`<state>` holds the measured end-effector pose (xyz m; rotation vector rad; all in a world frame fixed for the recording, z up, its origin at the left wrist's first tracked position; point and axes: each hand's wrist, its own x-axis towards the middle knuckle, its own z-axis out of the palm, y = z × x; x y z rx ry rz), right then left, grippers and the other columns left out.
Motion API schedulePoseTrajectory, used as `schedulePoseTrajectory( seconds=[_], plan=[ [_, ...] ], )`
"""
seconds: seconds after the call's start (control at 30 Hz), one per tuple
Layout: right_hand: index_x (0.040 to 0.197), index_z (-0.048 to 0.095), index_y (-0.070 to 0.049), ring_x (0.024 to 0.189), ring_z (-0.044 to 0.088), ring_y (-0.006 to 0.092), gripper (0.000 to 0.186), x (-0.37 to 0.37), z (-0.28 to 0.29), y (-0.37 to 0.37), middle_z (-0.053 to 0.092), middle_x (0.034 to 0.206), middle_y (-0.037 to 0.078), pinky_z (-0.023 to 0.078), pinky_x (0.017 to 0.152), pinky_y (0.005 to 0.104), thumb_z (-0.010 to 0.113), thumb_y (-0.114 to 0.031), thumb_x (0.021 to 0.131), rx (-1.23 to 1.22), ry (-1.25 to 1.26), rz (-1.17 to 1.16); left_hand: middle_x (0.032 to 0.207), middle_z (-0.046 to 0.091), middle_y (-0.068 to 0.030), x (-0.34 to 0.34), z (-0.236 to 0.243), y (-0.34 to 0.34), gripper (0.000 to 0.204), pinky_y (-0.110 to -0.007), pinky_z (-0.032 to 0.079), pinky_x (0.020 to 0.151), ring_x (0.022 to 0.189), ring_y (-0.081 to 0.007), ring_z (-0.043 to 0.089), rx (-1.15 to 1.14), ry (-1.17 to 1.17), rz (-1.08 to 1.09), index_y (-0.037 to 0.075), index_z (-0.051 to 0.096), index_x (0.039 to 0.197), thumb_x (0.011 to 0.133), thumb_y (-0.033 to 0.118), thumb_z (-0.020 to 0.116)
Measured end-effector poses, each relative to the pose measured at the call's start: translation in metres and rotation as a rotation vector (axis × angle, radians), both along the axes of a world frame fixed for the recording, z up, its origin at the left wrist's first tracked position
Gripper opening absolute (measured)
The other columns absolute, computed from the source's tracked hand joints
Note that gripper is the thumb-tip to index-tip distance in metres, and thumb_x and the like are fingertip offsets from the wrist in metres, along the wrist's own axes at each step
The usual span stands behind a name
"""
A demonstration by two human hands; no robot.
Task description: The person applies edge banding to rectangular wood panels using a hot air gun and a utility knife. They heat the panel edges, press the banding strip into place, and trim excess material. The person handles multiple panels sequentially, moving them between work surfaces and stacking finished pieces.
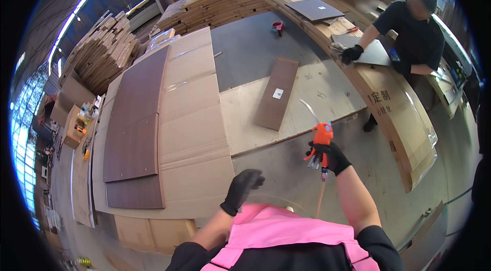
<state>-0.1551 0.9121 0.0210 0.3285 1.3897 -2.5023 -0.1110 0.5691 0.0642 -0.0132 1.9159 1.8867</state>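
Observation:
My right hand [333,157], in a black glove, is wrapped round an orange air blow gun [323,133]. Its thin curved nozzle points up and away to the left, and a thin hose runs down from the handle. My left hand [242,189], also gloved in black, hovers by the near right corner of a cardboard sheet [192,150], fingers loosely apart and holding nothing. Beyond the blow gun a narrow brown board [279,92] with a white label lies on a pale panel [317,102]. Larger brown boards [134,143] rest on the cardboard at the left, partly overlapping.
A red tape dispenser [277,26] stands on a dark panel [240,48] further back. At the right, a co-worker [417,30] in black gloves handles a grey board [376,53] over a long carton pack [394,102]. Stacked cardboard [99,53] rises at the far left.

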Motion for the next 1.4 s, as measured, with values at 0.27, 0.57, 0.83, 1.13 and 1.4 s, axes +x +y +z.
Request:
schedulePoseTrajectory(
  seconds=[0.27,0.57,0.83,1.13,1.4],
  plan=[
    [0.1,0.058,0.003,0.086,0.065,0.0287,0.022,-0.034,0.007,0.06,0.063,0.095,0.014,0.052,0.078,0.0399,0.064,-0.008,0.082,0.201,0.083,-0.16,0.098,0.067,-0.006,-0.111,-0.059,0.032,0.036,-0.028,0.049,0.081,0.09,-0.0124,0.063,-0.117,0.053,-0.132,0.004,0.06,0.116,0.097,0.034,0.055],
    [0.096,0.063,0.001,0.075,0.064,0.0202,0.02,-0.185,-0.017,0.072,0.064,0.085,0.008,0.052,0.07,0.0344,0.071,-0.008,0.08,0.351,-0.104,-0.098,0.123,0.058,-0.02,-0.279,-0.143,0.073,0.048,-0.043,0.043,0.098,0.115,-0.0361,0.053,-0.736,0.724,0.028,0.001,0.056,0.12,0.08,0.025,0.067],
    [0.105,0.059,0.002,0.088,0.066,0.0254,0.027,-0.324,-0.027,0.073,0.066,0.097,0.013,0.054,0.081,0.039,0.068,-0.007,0.082,0.001,-0.147,0.209,0.131,0.054,-0.0132,-0.387,-0.131,0.188,0.045,-0.034,0.038,0.105,0.122,-0.0228,0.051,0.105,0.117,-0.239,0.0,0.048,0.133,0.097,0.027,0.052],
    [0.129,0.043,-0.002,0.091,0.061,0.0172,0.055,-0.341,-0.054,0.077,0.062,0.102,0.007,0.052,0.081,0.0322,0.071,-0.01,0.083,-0.14,-0.094,0.268,0.125,0.054,-0.0039,-0.435,-0.129,0.234,0.036,-0.03,0.043,0.094,0.108,-0.0122,0.053,0.522,-0.396,-0.455,0.0,0.051,0.13,0.101,0.018,0.041],
    [0.129,0.046,-0.002,0.119,0.055,0.0225,0.044,-0.358,-0.103,0.044,0.057,0.118,0.009,0.049,0.093,0.0361,0.064,-0.016,0.091,-0.514,-0.083,0.381,0.099,0.064,-0.0061,-0.465,-0.149,0.172,0.04,-0.029,0.05,0.073,0.08,-0.0147,0.062,0.154,-0.269,0.394,0.006,0.058,0.113,0.099,0.039,0.039]
  ],
)
